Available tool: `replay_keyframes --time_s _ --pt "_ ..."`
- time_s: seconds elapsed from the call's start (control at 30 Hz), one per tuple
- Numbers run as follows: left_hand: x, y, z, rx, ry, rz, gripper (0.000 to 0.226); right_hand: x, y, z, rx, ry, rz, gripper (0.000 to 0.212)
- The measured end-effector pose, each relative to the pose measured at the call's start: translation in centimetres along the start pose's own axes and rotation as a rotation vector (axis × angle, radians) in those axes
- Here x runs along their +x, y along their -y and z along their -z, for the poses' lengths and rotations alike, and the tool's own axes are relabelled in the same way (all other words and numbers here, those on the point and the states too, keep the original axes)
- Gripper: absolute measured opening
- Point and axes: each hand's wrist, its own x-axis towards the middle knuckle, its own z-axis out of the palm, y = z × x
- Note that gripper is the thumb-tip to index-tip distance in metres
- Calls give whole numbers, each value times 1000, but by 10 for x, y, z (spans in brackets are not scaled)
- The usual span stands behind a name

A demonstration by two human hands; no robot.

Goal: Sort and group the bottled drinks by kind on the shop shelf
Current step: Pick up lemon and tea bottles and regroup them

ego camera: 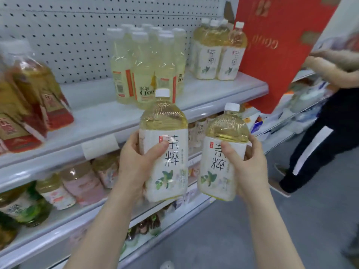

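Carrying two white-label tea bottles — left hand grasps one, right hand the other — I'd next set them beside the matching group on the top shelf.

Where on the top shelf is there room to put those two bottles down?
Top shelf: bare between the pale lemon bottles and the matching tea bottles, and between the red-label bottles and the lemon ones. The lower shelf is crowded.
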Motion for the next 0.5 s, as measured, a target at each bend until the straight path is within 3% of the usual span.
replay_keyframes --time_s 0.13,0.27,0.5 --pt "44 -1 -40 -26 36 -22 66 49 8 10 8 -19 48 97" --pt "87 -8 -83 0 105 -118 54 101 32 16 11 -21 119 70" --pt "141 -21 -139 156 124 -265 76 214 70 16 40 28 341 70"
